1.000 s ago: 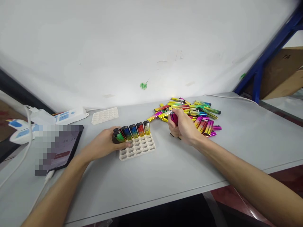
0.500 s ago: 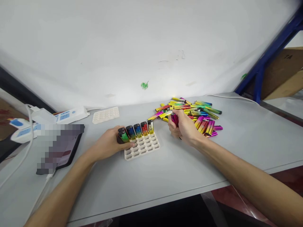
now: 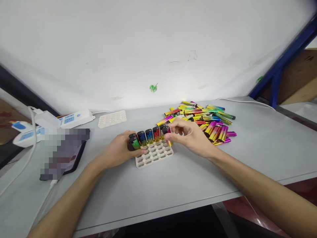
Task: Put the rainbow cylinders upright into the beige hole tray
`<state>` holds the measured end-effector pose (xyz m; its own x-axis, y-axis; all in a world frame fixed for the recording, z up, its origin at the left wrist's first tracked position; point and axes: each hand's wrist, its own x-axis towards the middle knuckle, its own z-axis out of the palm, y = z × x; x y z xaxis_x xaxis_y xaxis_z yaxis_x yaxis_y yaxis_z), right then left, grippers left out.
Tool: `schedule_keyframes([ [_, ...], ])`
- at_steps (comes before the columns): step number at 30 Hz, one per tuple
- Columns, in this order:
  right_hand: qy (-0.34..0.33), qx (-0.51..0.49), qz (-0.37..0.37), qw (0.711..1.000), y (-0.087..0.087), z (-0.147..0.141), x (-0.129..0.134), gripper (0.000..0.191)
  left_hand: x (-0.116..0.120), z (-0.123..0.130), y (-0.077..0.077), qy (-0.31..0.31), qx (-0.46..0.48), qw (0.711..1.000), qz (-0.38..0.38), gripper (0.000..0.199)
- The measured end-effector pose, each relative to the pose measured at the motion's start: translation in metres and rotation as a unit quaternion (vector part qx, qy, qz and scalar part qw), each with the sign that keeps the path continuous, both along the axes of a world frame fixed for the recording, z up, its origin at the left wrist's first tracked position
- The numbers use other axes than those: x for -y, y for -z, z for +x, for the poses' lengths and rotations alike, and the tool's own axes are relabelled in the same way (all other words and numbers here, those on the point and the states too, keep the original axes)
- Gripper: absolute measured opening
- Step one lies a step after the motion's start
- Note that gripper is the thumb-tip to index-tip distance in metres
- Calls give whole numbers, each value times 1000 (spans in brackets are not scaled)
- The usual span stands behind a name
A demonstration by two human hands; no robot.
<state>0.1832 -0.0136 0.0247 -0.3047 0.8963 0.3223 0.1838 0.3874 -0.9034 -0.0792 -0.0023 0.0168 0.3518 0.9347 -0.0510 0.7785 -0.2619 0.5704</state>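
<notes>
A white lighter tray (image 3: 155, 153) with rows of slots lies on the table. Several lighters with black tops, among them a green one (image 3: 135, 142), a blue one (image 3: 149, 136) and a red one (image 3: 156, 134), stand upright along its back row and left end. My left hand (image 3: 119, 145) is closed around the tray's left end, thumb along the front, its other fingers partly hidden behind the lighters. Between the thumb and fingertips of my right hand (image 3: 185, 134) is a magenta and yellow lighter (image 3: 168, 137), held upright at the tray's back right corner.
A pile of shiny coloured lighters (image 3: 198, 115) lies at the back right, near the wall. Another white slotted tray (image 3: 112, 119) rests at the back left. Power strips (image 3: 76, 117), cables and a dark device (image 3: 74, 158) with a blurred screen occupy the left side.
My right hand has come left from the pile to the tray's right end, bringing the magenta lighter with it. My left hand keeps its place on the tray; the view has shifted slightly.
</notes>
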Motion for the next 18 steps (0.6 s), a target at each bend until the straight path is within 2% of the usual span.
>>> schedule_keyframes([
  [7,-33,2,-43,999,7,-10,11,27,4,9,1,23,-20,999,24,38],
  [10,-39,68,39,996,14,-16,14,22,5,10,1,38,-9,999,19,34],
  [13,-25,141,128,981,20,-19,15,19,7,11,0,45,-4,999,14,34],
  [18,-21,176,145,973,21,-23,12,19,7,13,1,48,12,998,23,35],
])
